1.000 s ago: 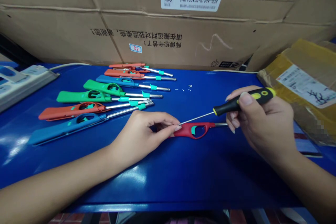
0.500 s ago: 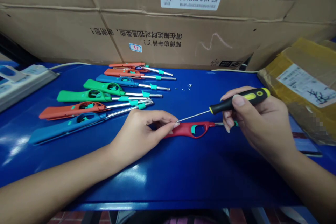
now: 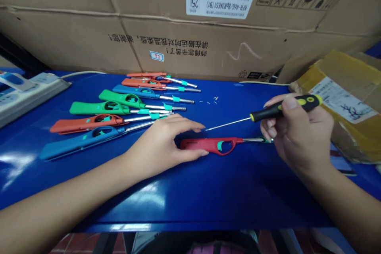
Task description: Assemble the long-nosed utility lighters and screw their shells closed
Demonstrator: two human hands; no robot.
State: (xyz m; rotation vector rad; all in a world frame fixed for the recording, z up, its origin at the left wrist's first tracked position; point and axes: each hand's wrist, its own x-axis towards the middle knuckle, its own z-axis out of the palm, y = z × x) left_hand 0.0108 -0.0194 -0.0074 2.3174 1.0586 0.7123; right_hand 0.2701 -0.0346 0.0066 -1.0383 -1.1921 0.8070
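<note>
A red long-necked gas lighter (image 3: 205, 145) lies on the blue table, its metal tube pointing right. My left hand (image 3: 171, 143) is around the lighter's handle end, thumb along the near edge and fingers raised apart on the far side. A black and yellow screwdriver (image 3: 285, 108) is gripped in my right hand (image 3: 300, 135), its thin shaft slanting down to the left. The screwdriver's tip is just above the lighter, close to my left fingertips; whether it carries anything is too small to tell. My right fingers partly cover the tube's taped end.
Several orange, green and blue lighters (image 3: 101, 107) lie in a row at left. Small pale slivers (image 3: 212, 101) are scattered behind the red lighter. A power strip (image 3: 32, 91) sits far left. A large cardboard box (image 3: 166, 27) closes off the back; a taped carton (image 3: 339, 99) stands right.
The screwdriver tip has risen off the red lighter's handle, and my right hand has moved slightly right. My left fingers have spread from their pinch at the tip.
</note>
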